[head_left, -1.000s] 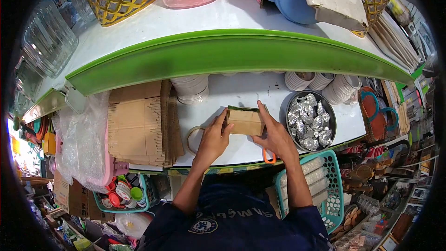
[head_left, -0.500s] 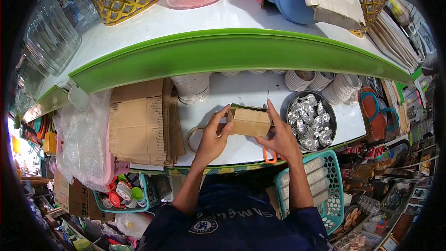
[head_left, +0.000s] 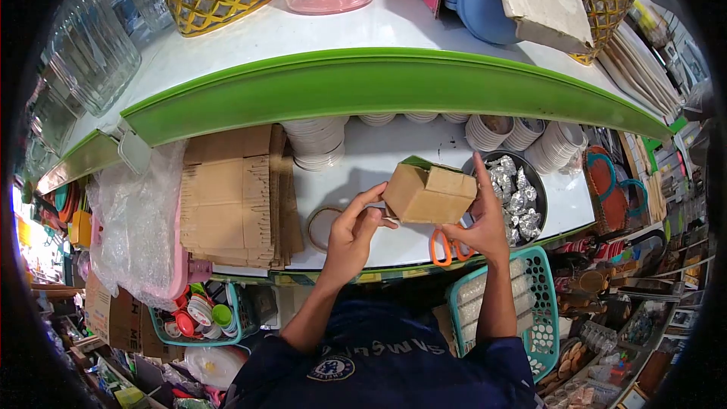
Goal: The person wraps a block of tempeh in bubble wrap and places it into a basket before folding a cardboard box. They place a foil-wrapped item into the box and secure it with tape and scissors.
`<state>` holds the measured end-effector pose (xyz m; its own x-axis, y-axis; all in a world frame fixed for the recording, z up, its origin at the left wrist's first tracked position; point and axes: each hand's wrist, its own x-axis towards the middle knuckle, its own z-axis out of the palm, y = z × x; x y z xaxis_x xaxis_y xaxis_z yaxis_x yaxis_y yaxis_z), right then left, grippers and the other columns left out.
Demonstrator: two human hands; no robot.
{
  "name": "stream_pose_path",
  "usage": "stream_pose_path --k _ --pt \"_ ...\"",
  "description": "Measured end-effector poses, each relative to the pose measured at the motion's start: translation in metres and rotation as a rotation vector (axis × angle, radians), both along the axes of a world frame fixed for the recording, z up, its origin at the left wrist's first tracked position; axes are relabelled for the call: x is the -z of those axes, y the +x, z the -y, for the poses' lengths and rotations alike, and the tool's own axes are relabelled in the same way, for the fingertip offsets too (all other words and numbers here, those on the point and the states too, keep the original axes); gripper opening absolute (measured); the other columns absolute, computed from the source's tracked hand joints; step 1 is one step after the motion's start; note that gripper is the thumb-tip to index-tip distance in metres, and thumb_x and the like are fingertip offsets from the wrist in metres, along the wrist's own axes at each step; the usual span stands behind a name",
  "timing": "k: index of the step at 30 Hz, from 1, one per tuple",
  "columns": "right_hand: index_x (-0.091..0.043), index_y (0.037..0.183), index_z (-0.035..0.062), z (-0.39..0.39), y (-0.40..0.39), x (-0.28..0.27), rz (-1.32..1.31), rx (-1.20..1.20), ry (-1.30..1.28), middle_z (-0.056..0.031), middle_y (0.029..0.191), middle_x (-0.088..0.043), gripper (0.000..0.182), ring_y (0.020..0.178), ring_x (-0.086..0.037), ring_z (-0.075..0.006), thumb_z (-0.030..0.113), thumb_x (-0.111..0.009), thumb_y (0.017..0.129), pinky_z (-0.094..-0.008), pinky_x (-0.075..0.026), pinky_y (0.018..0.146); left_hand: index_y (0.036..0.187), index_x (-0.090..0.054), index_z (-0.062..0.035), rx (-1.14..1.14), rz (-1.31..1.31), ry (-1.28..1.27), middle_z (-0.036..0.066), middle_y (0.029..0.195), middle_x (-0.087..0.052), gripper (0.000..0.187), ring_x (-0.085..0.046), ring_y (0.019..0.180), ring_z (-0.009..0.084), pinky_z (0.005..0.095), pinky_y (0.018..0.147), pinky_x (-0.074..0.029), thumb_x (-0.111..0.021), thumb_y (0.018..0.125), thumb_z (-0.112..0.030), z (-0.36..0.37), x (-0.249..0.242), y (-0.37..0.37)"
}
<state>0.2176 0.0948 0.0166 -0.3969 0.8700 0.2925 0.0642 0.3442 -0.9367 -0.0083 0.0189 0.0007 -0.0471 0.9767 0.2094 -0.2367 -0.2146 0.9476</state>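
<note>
A small brown cardboard box (head_left: 432, 195) is tilted between my two hands above the white shelf, its greenish inner flap showing at the top. My left hand (head_left: 353, 238) curls at the box's left side, fingertips against it. On the other side my right hand (head_left: 486, 223) grips it, the index finger stretched up along the right face and the thumb below. Under the hands lie orange-handled scissors (head_left: 441, 250), their blades hidden. A tan ring, like a tape roll (head_left: 312, 236), rests left of my left hand. Behind my right hand stands a dark round pan of foil-like silver pieces (head_left: 522, 201).
Flattened cardboard (head_left: 227, 208) is stacked at left beside bubble wrap (head_left: 140, 220). White stacked bowls (head_left: 556, 148) line the shelf's back. A green-edged upper shelf (head_left: 394, 83) overhangs the work area. Teal baskets (head_left: 547, 310) stand below on both sides.
The box has moved right and turned, showing more of its side and green inner flap. My right hand has shifted right, partly covering the pan. More of the scissors' handles shows.
</note>
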Motion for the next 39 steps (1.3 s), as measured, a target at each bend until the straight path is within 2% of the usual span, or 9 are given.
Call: stream_pose_path --k 3,6,8,15,21,30,32,35,39 --pt "-0.013 0.158 0.0056 0.001 0.002 0.002 -0.05 -0.01 -0.024 -0.0157 0.123 -0.06 0.116 0.114 -0.062 -0.0255 0.004 -0.084 0.065 -0.0406 -0.051 0.098 0.141 -0.043 0.0048 -0.045 -0.012 0.006 0.017 0.126 -0.059 0.04 -0.064 0.103 0.0222 0.0373 0.086 -0.057 -0.045 0.104 -0.009 0.005 0.004 0.008" --pt "-0.012 0.158 0.0061 0.001 0.001 0.002 -0.096 -0.022 -0.038 -0.015 0.123 -0.06 0.118 0.114 -0.062 -0.0257 0.003 -0.084 0.065 -0.0407 -0.051 0.098 0.137 -0.046 0.005 -0.083 0.089 0.008 0.017 0.125 -0.059 0.037 -0.064 0.104 0.0224 0.0395 0.086 -0.057 -0.046 0.103 -0.009 0.009 0.01 0.016" --pt "-0.011 0.158 0.0063 0.002 0.001 0.002 -0.102 -0.026 -0.04 -0.015 0.124 -0.059 0.119 0.114 -0.062 -0.0257 0.003 -0.085 0.065 -0.0409 -0.051 0.098 0.129 -0.051 0.0064 -0.12 0.233 0.05 0.016 0.121 -0.061 0.03 -0.064 0.103 0.0197 0.0367 0.085 -0.057 -0.049 0.103 -0.008 0.01 0.018 0.021" --pt "-0.01 0.158 0.0067 0.007 0.003 -0.002 -0.061 -0.031 -0.035 -0.016 0.125 -0.06 0.119 0.115 -0.061 -0.0259 0.003 -0.085 0.066 -0.0416 -0.05 0.099 0.124 -0.052 0.0061 -0.115 0.171 0.049 0.015 0.115 -0.064 0.026 -0.064 0.102 0.0175 0.0337 0.09 -0.053 -0.054 0.1 -0.005 0.019 0.028 0.025" --pt "-0.009 0.158 0.007 0.012 0.002 0.001 -0.036 -0.023 -0.026 -0.0175 0.124 -0.061 0.119 0.116 -0.061 -0.0265 0.005 -0.085 0.067 -0.0414 -0.049 0.101 0.121 -0.054 0.0043 -0.181 0.149 0.07 0.014 0.119 -0.063 0.025 -0.063 0.105 0.0174 0.032 0.095 -0.049 -0.058 0.098 -0.004 0.024 0.031 0.03" --pt "-0.015 0.157 0.0054 0.018 0.0 -0.003 0.177 0.084 0.089 -0.0223 0.129 -0.061 0.115 0.116 -0.063 -0.0294 0.01 -0.086 0.066 -0.0393 -0.05 0.1 0.12 -0.053 0.0051 -0.196 0.23 0.116 0.018 0.133 -0.057 0.023 -0.057 0.12 0.0233 0.0371 0.105 -0.043 -0.054 0.098 0.0 0.026 0.046 0.038" --pt "-0.015 0.157 0.0049 0.019 -0.001 -0.004 0.191 0.097 0.103 -0.0225 0.128 -0.061 0.116 0.116 -0.064 -0.0301 0.011 -0.086 0.066 -0.0395 -0.05 0.099 0.12 -0.053 0.0049 -0.204 0.239 0.093 0.02 0.136 -0.054 0.024 -0.051 0.127 0.0242 0.0387 0.109 -0.038 -0.055 0.097 0.001 0.026 0.043 0.038" --pt "-0.016 0.157 0.0041 0.019 -0.004 -0.001 0.176 0.113 0.109 -0.0225 0.126 -0.063 0.117 0.114 -0.065 -0.0308 0.013 -0.087 0.064 -0.0395 -0.051 0.097 0.12 -0.053 0.0043 -0.21 0.211 0.104 0.019 0.136 -0.053 0.027 -0.048 0.13 0.0237 0.0396 0.112 -0.034 -0.058 0.094 0.003 0.026 0.037 0.038" --pt "-0.016 0.156 0.0027 0.019 -0.002 0.005 0.194 0.13 0.147 -0.0218 0.123 -0.064 0.119 0.107 -0.068 -0.0299 0.017 -0.087 0.061 -0.0383 -0.053 0.093 0.119 -0.053 0.003 -0.246 0.192 0.134 0.017 0.13 -0.056 0.03 -0.049 0.126 0.0224 0.0391 0.111 -0.035 -0.062 0.091 0.006 0.022 0.041 0.039"
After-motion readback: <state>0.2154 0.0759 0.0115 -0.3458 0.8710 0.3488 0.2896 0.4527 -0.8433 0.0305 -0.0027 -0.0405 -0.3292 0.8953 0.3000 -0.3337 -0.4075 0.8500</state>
